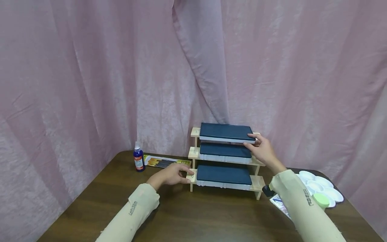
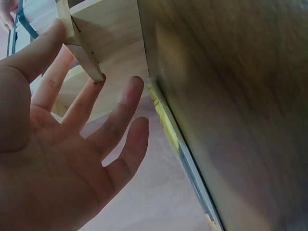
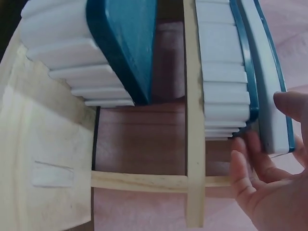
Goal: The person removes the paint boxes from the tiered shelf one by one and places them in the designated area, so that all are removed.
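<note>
Right hand [image 1: 263, 150] on top box [image 1: 225, 131]

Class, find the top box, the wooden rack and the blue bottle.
Top box [image 1: 226, 131]: head view, middle of its blue lid.
Wooden rack [image 1: 257, 183]: head view, right end of its lowest shelf.
Blue bottle [image 1: 139, 159]: head view, front of its body.

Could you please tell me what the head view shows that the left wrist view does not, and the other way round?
Only the head view shows the blue bottle, the white palette and the green pot.

Only the left wrist view shows the palm of the left hand; the head view has its back.

Both show that hand at the wooden shelf, the brush packet, the table and the pink curtain, plus the right hand and boxes, only partly in the left wrist view.
</note>
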The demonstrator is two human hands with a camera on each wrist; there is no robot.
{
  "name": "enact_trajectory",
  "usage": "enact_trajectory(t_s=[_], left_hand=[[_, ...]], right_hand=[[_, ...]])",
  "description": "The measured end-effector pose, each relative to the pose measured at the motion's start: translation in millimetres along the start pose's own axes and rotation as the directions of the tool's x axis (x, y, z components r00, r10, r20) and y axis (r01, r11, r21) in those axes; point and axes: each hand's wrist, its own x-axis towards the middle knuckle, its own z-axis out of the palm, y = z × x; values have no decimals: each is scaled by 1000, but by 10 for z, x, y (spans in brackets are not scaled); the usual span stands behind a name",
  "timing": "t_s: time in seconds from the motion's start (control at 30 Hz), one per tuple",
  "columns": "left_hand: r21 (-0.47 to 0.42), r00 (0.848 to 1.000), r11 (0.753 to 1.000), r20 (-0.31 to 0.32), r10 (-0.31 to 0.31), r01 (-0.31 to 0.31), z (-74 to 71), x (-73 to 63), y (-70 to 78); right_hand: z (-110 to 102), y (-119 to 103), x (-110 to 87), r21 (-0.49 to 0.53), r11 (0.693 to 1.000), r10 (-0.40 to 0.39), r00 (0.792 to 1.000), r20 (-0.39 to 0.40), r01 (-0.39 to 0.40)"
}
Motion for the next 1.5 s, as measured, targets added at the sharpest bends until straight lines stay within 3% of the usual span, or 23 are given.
enact_trajectory(t_s=[0.37, 0.7, 1.17, 1.5], left_hand=[[41, 999, 998, -12, -41, 42, 20, 32, 12], [30, 990, 990, -6, -141, 141, 0, 62, 68], [67, 991, 989, -15, -134, 135, 7, 94, 33], [74, 992, 989, -18, -127, 128, -10, 96, 37]], right_hand=[[57, 32, 38, 135, 990, 41, 997, -67, -32], [66, 43, 33, 197, 980, 49, 995, -82, -32], [107, 28, 12, 236, 972, 35, 988, -152, 2], [130, 42, -8, 225, 970, -41, 977, -207, 89]])
